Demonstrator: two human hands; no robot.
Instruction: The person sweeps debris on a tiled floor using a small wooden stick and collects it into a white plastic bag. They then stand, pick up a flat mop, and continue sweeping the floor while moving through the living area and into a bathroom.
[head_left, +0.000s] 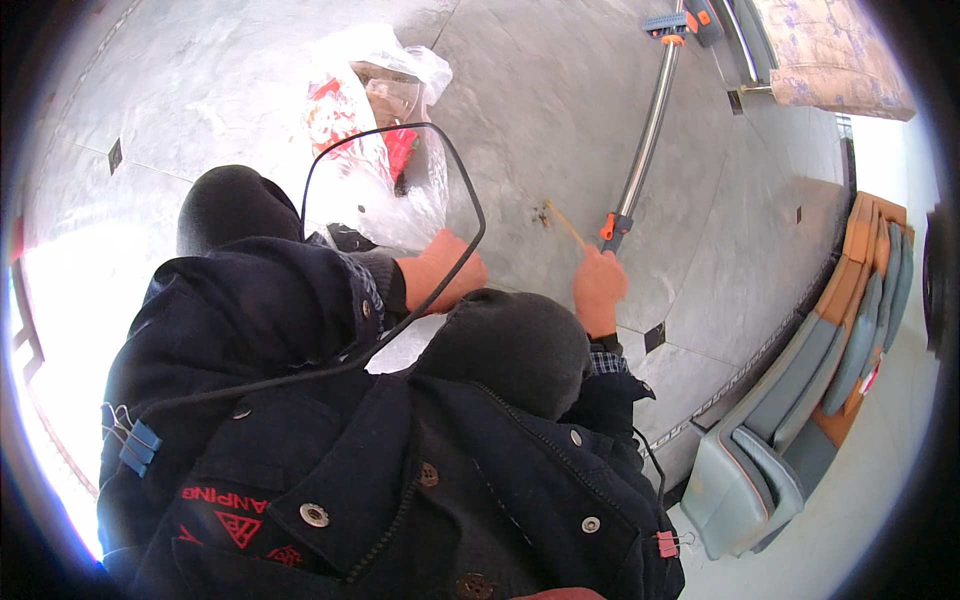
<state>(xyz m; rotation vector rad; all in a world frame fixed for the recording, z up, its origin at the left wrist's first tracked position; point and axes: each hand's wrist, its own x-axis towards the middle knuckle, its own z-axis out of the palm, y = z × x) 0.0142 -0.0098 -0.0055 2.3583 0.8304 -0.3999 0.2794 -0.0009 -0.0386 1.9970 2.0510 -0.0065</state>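
Observation:
My left hand (444, 271), fingers curled, grips the lower edge of a clear plastic bag (427, 217) that holds red and brown bits of litter. My right hand (600, 289) is closed around the near end of a thin yellowish stick (564, 223). The stick's far end touches the floor beside a small dark bit of debris (541, 219). A metal pole (652, 124) with grey and orange fittings lies on the floor, its lower end just beyond my right hand. A black cable loops above my left hand and the bag.
Grey floor tiles (525, 112) spread around. A grey and orange sofa (795, 390) stands at the right. A patterned cloth cover (840, 60) hangs over something at the upper right. My knees rise on either side of my left hand.

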